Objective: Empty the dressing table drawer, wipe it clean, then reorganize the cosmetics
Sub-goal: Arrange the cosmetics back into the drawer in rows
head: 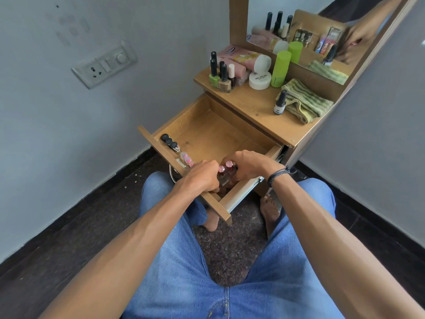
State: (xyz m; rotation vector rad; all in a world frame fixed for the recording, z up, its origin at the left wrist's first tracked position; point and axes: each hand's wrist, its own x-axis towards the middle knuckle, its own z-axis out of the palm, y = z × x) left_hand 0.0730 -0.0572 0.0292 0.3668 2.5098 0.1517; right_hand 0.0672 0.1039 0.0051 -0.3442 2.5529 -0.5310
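Observation:
The wooden drawer (207,125) of the dressing table is pulled out over my knees. Both hands reach into its near right corner. My left hand (202,176) and my right hand (248,164) curl around a small cluster of pink-capped nail polish bottles (226,171) standing there. Along the drawer's front wall stand black-capped bottles (169,141) and pink-capped bottles (186,158) in a row. The rest of the drawer floor is bare wood.
On the tabletop (259,109) stand several nail polish bottles (220,74), a white nail polish remover jar (259,78), a green cylinder (280,67), pink pouches (239,58), a lone bottle (281,102) and a folded green striped cloth (303,102). A mirror (322,31) rises behind. Walls close in on both sides.

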